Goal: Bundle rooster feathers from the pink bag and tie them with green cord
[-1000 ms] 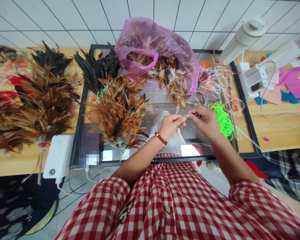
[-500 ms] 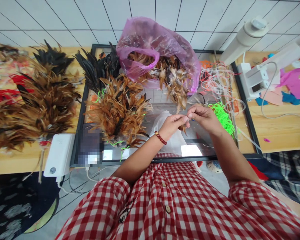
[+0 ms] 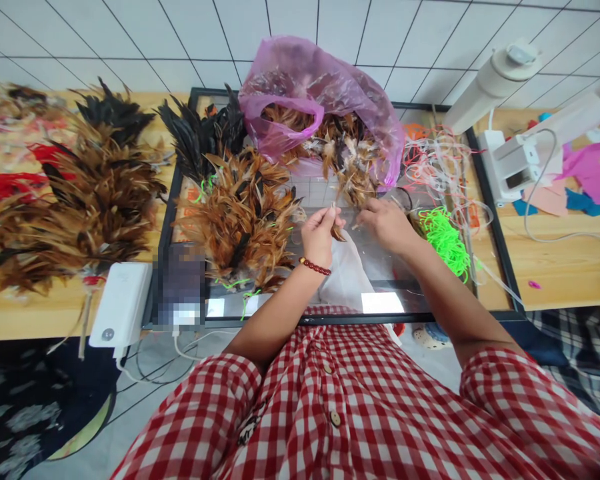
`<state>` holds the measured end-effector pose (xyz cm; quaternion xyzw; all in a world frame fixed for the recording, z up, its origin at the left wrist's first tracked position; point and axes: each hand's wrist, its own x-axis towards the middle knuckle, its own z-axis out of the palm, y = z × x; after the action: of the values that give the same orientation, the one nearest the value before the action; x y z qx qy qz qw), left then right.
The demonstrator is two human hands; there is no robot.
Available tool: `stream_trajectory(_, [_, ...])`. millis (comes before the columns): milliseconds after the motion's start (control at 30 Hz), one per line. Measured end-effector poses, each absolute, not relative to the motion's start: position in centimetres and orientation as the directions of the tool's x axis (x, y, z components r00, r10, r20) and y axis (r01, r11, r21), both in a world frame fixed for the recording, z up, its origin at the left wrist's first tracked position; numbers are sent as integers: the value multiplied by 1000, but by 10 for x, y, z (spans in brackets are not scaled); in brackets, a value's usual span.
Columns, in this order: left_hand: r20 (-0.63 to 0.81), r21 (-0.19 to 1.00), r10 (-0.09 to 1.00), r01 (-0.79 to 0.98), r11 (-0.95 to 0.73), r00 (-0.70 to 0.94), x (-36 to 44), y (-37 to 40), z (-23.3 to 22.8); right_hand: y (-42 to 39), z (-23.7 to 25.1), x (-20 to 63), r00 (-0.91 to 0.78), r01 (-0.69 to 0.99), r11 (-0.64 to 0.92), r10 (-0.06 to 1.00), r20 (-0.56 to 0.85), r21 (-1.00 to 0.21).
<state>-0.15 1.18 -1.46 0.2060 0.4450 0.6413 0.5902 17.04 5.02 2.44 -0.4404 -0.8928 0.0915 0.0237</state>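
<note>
My left hand (image 3: 319, 235) is closed in a pinch on a small brown feather (image 3: 338, 233), its pale quill end near the fingertips. A dark red bead bracelet (image 3: 314, 267) is round that wrist. To its right, my right hand (image 3: 387, 224) is apart from the left, fingers reaching with bent tips. Its fingertips are beside loose brown feathers (image 3: 354, 187) spilling from a pink plastic bag (image 3: 320, 60); whether they touch a feather is unclear. Left of my hands lies a bundle of brown feathers (image 3: 245, 220) with bright green cord showing among them.
Black-framed glass (image 3: 290, 319) lies on the wooden table. At right are green cord (image 3: 443, 243), tangled white and red strings (image 3: 437, 157), a white bottle (image 3: 495, 83) and a charger (image 3: 517, 160). Another feather bundle (image 3: 95, 200) and a white power bank (image 3: 120, 303) are at left.
My hands were together, pinching at a feather; they have come apart. The left has moved slightly left with the feather, and the right has moved toward the loose feathers by the bag.
</note>
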Motion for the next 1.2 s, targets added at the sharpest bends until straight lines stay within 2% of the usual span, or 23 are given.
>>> stream_trajectory(67, [-304, 788, 932, -602, 129, -198, 1, 10, -13, 49, 21, 170, -561, 749, 544, 824, 76, -377])
stream_trajectory(133, [-343, 758, 923, -632, 161, -176, 3, 8, -11, 44, 17, 167, -438, 616, 437, 882, 175, -656])
stream_trajectory(200, [-354, 742, 921, -649, 169, -165, 6, 6, -10, 37, 15, 159, -314, 392, 293, 933, 173, -872])
stream_trajectory(267, [-349, 738, 923, -655, 162, -164, 9, 5, -9, 30, 14, 148, -235, 193, 172, 964, 124, -966])
stream_trajectory(367, [-355, 721, 923, -672, 167, -150, 11, 4, -10, 23, 15, 133, -129, 26, 93, 988, 89, -995])
stream_trajectory(500, [-337, 682, 936, -710, 172, -97, 13, 1, -7, 23, 14, 126, -76, -91, 8, 997, 15, -996])
stream_trajectory(633, [-316, 679, 946, -714, 170, -75, 12, 0, -5, 25, 11, 129, -97, -109, -102, 991, -92, -989])
stream_trajectory(733, [-355, 688, 931, -697, 203, -79, 11, 2, -7, 27, 11, 134, -150, -60, -138, 980, -128, -989])
stream_trajectory(867, [-382, 725, 920, -646, 240, -86, 11, 2, -6, 31, 17, 143, -173, 25, -44, 984, -48, -999])
stream_trajectory(1067, [-286, 829, 958, -506, 238, -18, 12, -5, 3, 34, 28, 147, -265, 133, 142, 959, 103, -981])
stream_trajectory(1200, [-262, 844, 964, -473, 252, 47, 10, -5, 3, 41, 29, 151, -339, 182, 190, 933, 120, -965])
